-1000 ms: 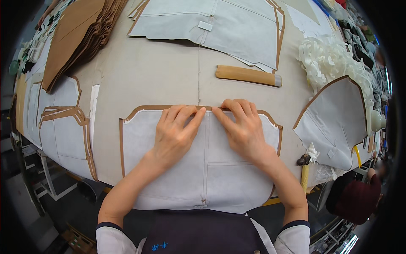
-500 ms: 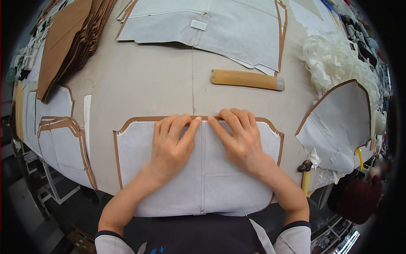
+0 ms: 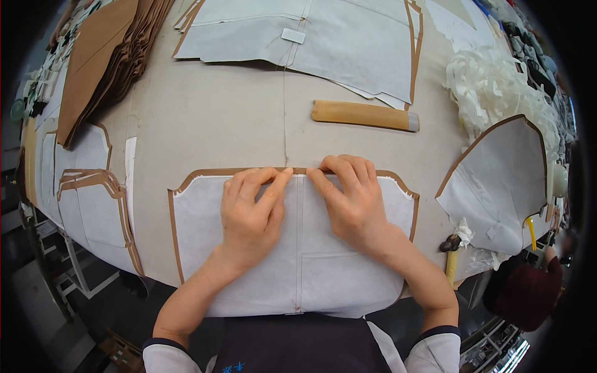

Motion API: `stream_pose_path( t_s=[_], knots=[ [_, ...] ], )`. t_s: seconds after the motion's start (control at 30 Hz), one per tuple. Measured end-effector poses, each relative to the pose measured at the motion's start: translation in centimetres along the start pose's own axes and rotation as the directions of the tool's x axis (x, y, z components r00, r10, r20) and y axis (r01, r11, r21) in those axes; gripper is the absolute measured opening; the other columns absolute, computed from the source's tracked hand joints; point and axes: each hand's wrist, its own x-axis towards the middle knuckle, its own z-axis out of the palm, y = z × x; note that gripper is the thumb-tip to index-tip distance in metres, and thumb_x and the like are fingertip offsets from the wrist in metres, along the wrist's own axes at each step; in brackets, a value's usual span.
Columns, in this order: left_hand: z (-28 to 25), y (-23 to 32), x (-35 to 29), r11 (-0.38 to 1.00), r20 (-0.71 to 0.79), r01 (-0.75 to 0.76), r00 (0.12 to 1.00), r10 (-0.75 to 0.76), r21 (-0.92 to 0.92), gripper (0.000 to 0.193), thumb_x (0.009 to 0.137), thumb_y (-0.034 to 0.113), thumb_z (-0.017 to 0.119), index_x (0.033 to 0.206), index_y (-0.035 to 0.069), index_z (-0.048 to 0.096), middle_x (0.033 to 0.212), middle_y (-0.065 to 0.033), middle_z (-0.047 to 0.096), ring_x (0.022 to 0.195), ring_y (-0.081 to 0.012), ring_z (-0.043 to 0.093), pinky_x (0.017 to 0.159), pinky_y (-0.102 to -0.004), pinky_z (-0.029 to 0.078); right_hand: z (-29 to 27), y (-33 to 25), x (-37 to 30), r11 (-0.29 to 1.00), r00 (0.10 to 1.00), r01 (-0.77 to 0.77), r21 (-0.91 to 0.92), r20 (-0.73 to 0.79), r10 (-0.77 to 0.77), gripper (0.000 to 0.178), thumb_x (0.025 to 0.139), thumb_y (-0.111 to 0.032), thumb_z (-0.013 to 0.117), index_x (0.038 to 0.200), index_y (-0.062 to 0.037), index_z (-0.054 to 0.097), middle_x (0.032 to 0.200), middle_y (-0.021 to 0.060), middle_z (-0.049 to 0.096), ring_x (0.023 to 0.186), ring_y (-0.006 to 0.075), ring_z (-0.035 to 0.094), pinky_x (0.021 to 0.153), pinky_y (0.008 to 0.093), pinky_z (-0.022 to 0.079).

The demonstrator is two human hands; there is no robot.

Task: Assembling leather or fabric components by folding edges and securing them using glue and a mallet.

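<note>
Left of both hands, can see stacked brown pieces (image 3: pixel 96 68), cut off above. Next, can find the left hand (image 3: pixel 250 210), bent, tips on the top edge of the brown-edged white panel (image 3: pixel 292 261) under both hands; then the right hand (image 3: pixel 353 200), likewise; cannot tell resting from pinching, with undersides hidden. Far right of them, can barely make out a person in dark red (image 3: pixel 525 298).
</note>
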Motion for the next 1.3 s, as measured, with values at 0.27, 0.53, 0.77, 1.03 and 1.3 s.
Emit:
stream_pose_path(
  t_s=[0.27,0.53,0.77,1.03,1.3],
  knots=[
    [-0.1,-0.6,1.7,0.99,-0.047,0.09,0.994,-0.095,-0.104,0.021,0.086,0.0,0.075,0.107,0.002,0.074,0.093,-0.0082,0.069,0.082,-0.0241,0.065,0.079,-0.0369,0.049,0.3,-0.2,1.2,0.982,0.998,-0.06,0.18,0.003,0.061,0.034,0.073,-0.001,0.068,0.107,-0.0011,0.072,0.108,0.0104,0.063,0.101,0.03,0.061,0.088,0.0432,0.046],
    [-0.5,-1.2,4.4,0.986,0.091,0.114,0.99,-0.104,-0.118,0.008,0.087,0.006,0.078,0.09,0.006,0.071,0.083,-0.002,0.067,0.067,-0.0173,0.06,0.069,-0.0323,0.042,1.1,0.2,1.0,0.976,0.977,0.207,-0.064,-0.043,-0.21,0.035,0.074,-0.009,0.072,0.107,0.004,0.071,0.107,0.0116,0.064,0.095,0.0258,0.062,0.084,0.0413,0.049],
    [-0.8,-1.5,5.4,0.98,0.196,0.161,0.971,-0.136,-0.116,0.01,0.085,0.008,0.079,0.089,0.007,0.07,0.082,-0.0025,0.067,0.066,-0.0172,0.059,0.07,-0.0327,0.042,1.1,0.2,0.9,0.986,0.986,0.166,0.016,-0.032,-0.166,0.035,0.075,-0.009,0.071,0.108,0.005,0.07,0.108,0.0119,0.064,0.096,0.0262,0.061,0.085,0.0416,0.049],
    [-0.4,-1.4,5.7,0.993,0.21,0.097,0.974,-0.08,-0.071,0.014,0.087,0.006,0.075,0.086,0.006,0.062,0.08,-0.0045,0.064,0.073,-0.0225,0.06,0.072,-0.0362,0.042,1.5,-0.1,0.9,0.985,0.985,0.169,0.014,-0.038,-0.169,0.035,0.077,-0.008,0.07,0.109,0.0068,0.07,0.108,0.0132,0.063,0.1,0.0271,0.061,0.087,0.0437,0.048],
    [-0.5,-1.4,5.5,0.993,0.241,0.101,0.967,-0.084,-0.062,0.013,0.087,0.003,0.073,0.088,0.006,0.06,0.087,-0.0053,0.065,0.078,-0.025,0.061,0.076,-0.038,0.042,1.1,-0.3,0.8,0.982,0.982,0.189,0.014,-0.031,-0.189,0.036,0.077,-0.007,0.069,0.109,0.0093,0.069,0.108,0.0146,0.063,0.1,0.0278,0.061,0.087,0.0431,0.049]
  ],
)
